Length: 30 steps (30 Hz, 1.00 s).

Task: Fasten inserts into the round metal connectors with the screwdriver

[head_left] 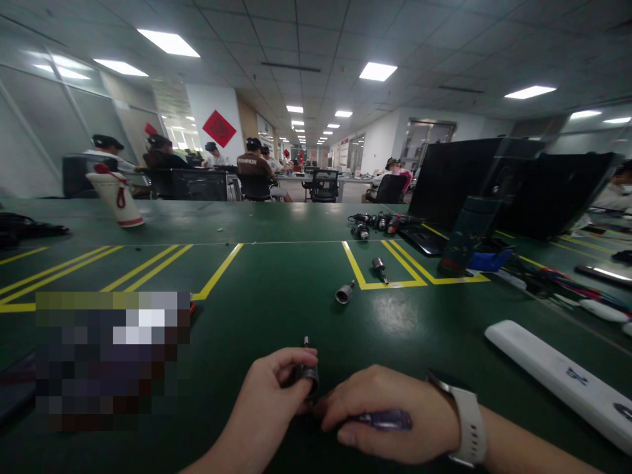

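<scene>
Between the thumb and fingers of my left hand (281,388) is a metal socket bit (310,372), its thin shank pointing away from me. A screwdriver with a clear purple handle (388,420) lies in my closed right hand (395,415), which wears a watch with a pale strap (469,421). The screwdriver's tip is hidden near the socket bit, so I cannot tell whether they touch. Farther up the green table (276,283), a second socket bit (343,293) lies just outside a yellow-taped box, and a third (378,266) lies inside it.
Several dark metal tools (375,222) lie in a heap farther back. Right of them stand a dark bottle (467,237), monitors (459,178) and loose cables (557,280). A white bar (557,375) lies right; a white cup (118,197) stands left. People sit beyond the table.
</scene>
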### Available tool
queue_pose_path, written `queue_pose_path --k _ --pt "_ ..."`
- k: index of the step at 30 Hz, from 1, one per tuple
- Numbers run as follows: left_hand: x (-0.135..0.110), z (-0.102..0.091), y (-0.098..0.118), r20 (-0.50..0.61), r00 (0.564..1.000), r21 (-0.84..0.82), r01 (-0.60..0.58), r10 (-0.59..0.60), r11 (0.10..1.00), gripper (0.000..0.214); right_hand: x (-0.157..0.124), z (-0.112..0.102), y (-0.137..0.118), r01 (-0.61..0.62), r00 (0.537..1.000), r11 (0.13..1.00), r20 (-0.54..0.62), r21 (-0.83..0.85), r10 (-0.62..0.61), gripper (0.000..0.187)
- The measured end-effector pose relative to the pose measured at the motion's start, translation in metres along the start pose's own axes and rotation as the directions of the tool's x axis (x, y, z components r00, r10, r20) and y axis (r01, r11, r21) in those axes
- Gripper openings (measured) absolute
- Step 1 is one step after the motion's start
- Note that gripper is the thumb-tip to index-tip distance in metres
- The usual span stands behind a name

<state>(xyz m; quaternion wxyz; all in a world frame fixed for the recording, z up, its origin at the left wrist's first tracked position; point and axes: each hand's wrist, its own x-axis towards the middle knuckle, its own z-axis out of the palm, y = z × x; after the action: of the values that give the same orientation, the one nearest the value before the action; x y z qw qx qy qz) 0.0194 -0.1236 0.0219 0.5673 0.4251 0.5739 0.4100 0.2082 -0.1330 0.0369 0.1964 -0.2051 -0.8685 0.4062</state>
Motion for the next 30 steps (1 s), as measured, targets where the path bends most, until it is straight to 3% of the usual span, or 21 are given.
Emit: queue_pose_path --k 6,30 --pt "-0.006 0.002 0.008 -0.011 1.000 0.010 0.013 -0.013 1.000 0.018 0.003 0.002 -0.001 0.049 0.998 0.989 0.036 -0.141 -0.044 0.026" --pt "-0.011 -0.001 0.016 -0.012 1.000 0.046 0.017 -0.017 0.999 0.017 0.000 -0.002 -0.001 -0.011 0.997 0.989 -0.076 -0.146 0.000 0.029"
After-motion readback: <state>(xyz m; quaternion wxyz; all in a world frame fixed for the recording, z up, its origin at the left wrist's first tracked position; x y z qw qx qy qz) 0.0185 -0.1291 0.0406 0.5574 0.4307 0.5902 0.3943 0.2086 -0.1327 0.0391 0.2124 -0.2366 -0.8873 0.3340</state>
